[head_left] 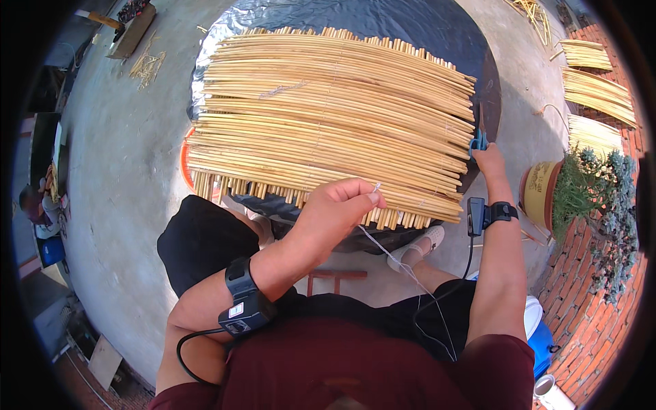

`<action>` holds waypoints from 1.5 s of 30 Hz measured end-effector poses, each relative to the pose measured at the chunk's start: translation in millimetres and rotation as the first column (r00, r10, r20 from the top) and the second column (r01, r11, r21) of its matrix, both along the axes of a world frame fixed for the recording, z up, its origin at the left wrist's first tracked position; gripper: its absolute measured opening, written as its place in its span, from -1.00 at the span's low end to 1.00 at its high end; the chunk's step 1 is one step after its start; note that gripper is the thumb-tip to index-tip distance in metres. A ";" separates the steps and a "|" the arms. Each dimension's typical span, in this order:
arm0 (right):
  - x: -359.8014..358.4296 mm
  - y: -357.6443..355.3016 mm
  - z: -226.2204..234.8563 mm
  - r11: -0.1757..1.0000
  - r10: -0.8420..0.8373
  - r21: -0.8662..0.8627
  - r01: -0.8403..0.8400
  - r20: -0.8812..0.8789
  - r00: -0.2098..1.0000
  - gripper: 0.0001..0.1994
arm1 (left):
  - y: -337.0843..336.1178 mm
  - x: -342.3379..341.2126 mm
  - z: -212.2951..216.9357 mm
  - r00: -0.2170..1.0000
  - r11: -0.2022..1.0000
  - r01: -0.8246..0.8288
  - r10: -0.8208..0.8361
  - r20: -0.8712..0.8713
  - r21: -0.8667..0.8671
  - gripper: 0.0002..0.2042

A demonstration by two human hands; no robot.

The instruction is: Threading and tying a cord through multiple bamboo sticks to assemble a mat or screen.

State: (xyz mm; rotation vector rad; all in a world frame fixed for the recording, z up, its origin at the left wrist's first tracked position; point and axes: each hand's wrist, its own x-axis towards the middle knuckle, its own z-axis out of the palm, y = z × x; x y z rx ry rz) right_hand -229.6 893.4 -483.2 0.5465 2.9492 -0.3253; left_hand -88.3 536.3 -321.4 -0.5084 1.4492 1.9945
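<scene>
A wide mat of straw-coloured reed stalks (328, 116), laid side by side, lies in front of me with thin string woven across it. At its near edge my left hand (338, 212) pinches a pale string (393, 253) between thumb and forefinger. From there the string hangs down toward my lap. Beyond the mat's right edge, my right hand (490, 161) is closed on blue-handled scissors (478, 142). Their blades are hard to make out beside the mat.
Dark plastic sheeting (424, 27) lies under the mat, and an orange rim (184, 160) shows at its left. A potted plant (540, 191) stands at right, near reed bundles (598, 96) on brick paving. Far left, another person (41, 208) is partly visible.
</scene>
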 end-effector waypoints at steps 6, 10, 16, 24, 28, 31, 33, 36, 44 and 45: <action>29.6 52.5 10.5 0.932 -0.150 -0.271 0.241 0.318 0.936 -0.83 | 9.8 -3.8 -0.3 1.000 1.000 0.005 -0.005 0.005 0.000 -0.84; 104.5 -11.8 78.0 0.590 -0.181 -0.806 0.035 -0.090 0.979 -0.74 | 9.6 3.5 3.1 0.999 0.999 0.042 -0.042 0.001 -0.011 -0.83; 188.9 -102.3 169.8 0.761 0.334 -0.504 -0.409 -0.236 0.913 -0.52 | 16.4 20.2 8.4 0.993 0.998 0.067 -0.068 -0.097 -0.015 -0.84; 210.2 -126.2 186.1 0.763 0.450 -0.478 -0.434 -0.088 0.889 -0.50 | 14.8 40.5 5.6 0.930 0.991 0.072 -0.107 -0.351 -0.113 -0.87; 209.1 -132.2 185.3 0.737 0.533 -0.446 -0.508 -0.080 0.842 -0.52 | 7.9 43.0 3.9 0.876 0.967 0.094 -0.193 -0.441 -0.235 -0.88; 208.8 -136.8 185.9 0.729 0.522 -0.476 -0.493 -0.080 0.849 -0.54 | 6.2 42.8 5.7 0.866 0.958 0.091 -0.212 -0.453 -0.274 -0.89; 209.1 -139.0 183.0 0.731 0.511 -0.501 -0.464 -0.049 0.858 -0.55 | 6.3 41.8 6.5 0.870 0.961 0.087 -0.201 -0.450 -0.261 -0.89; 211.4 -138.2 172.2 0.704 0.485 -0.561 -0.436 -0.068 0.872 -0.56 | 4.9 39.3 9.4 0.885 0.957 0.101 -0.212 -0.414 -0.273 -0.89; 197.0 -123.4 124.6 -0.269 -0.189 -0.955 0.125 0.179 0.966 -0.59 | 3.2 40.1 11.5 0.845 0.981 0.191 -0.173 -0.506 -0.016 -0.85; 180.9 -113.7 119.4 -0.225 -0.376 -0.973 0.055 0.139 0.916 -0.60 | -0.8 40.5 16.0 0.925 0.990 0.141 -0.131 -0.357 0.002 -0.85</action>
